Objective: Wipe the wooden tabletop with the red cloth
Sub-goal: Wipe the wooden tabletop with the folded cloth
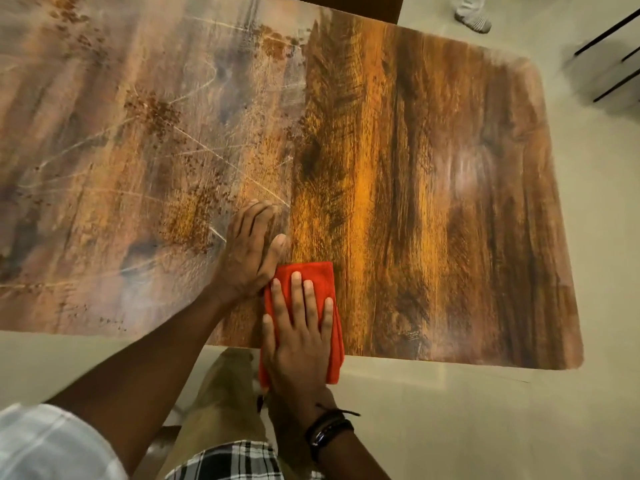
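The wooden tabletop (pixel 433 168) fills most of the head view, dusty and scratched on its left half, darker and cleaner on its right. A folded red cloth (pixel 318 275) lies at the near edge, partly hanging over it. My right hand (pixel 299 334) presses flat on the cloth with fingers spread. My left hand (pixel 251 254) rests flat on the bare table just left of the cloth, touching its corner.
Pale floor surrounds the table. Another person's foot (pixel 472 17) stands at the top right. Dark metal furniture legs (pixel 609 57) are at the far right. A dark chair or panel (pixel 346 3) sits behind the table's far edge.
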